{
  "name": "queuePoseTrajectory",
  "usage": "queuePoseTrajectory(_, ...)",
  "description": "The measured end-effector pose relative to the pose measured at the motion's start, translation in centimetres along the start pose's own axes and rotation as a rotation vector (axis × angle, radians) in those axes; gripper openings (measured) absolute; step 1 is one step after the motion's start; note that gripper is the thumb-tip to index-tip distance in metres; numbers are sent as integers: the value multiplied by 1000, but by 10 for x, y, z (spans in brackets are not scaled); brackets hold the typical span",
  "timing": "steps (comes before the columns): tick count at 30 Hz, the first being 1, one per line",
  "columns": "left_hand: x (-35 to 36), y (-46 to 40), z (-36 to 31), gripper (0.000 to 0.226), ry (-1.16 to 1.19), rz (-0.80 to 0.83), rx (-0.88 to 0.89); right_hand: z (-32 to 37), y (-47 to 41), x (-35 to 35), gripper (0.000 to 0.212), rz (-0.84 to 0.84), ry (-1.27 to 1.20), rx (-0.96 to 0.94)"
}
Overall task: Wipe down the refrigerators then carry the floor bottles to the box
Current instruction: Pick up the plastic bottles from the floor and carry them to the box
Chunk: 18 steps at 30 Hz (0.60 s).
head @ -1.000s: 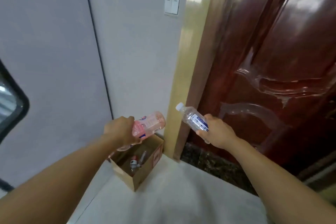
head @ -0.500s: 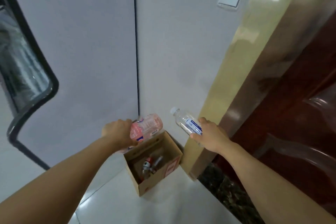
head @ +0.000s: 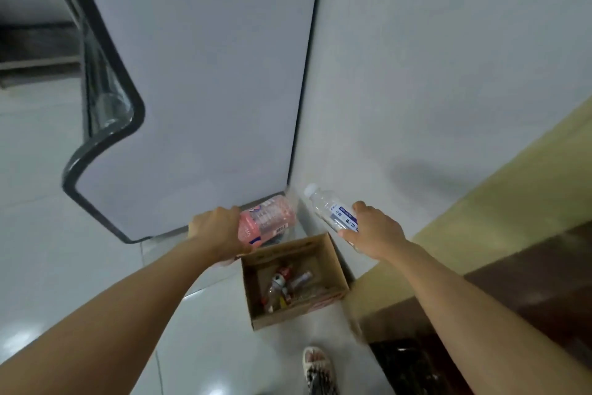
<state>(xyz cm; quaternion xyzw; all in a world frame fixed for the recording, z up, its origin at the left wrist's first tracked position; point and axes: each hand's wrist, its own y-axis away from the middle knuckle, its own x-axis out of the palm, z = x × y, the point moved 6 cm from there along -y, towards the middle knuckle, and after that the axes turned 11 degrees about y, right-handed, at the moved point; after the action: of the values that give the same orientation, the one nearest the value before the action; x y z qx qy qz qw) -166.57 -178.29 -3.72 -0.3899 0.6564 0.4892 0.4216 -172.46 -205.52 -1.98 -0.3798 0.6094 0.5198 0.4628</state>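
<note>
My left hand [head: 221, 233] grips a pink-labelled plastic bottle [head: 267, 220], held sideways just above the far left corner of an open cardboard box [head: 336, 266]. My right hand [head: 373, 233] grips a clear water bottle [head: 326, 207] with a white cap and blue label, tilted up to the left above the box's far right corner. The box stands on the pale tiled floor in the corner between the white refrigerator [head: 205, 74] and the wall. Several empty bottles [head: 283, 285] lie in its bottom.
The refrigerator's white side with its black-edged door [head: 105, 138] fills the upper left. A white wall [head: 448, 74] stands behind the box, with a tan door frame [head: 480, 228] and dark wooden door [head: 528, 266] on the right. My patterned shoe [head: 320, 369] shows below the box.
The view has tilted downward and drawn closer to the box. Both hands with their bottles have come lower, over the box's far edge. My shoe has come into view.
</note>
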Motion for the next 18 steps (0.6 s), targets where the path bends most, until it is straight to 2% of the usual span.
queuePoseTrajectory(9, 59, -33, 7, 71, 111, 92, -300, 13, -113, 48, 44, 104, 54, -274)
queuePoseTrajectory(18, 165, -69, -8, 71, 192, 258, -406, 1, -153, 165, 49, 298, 52, -266)
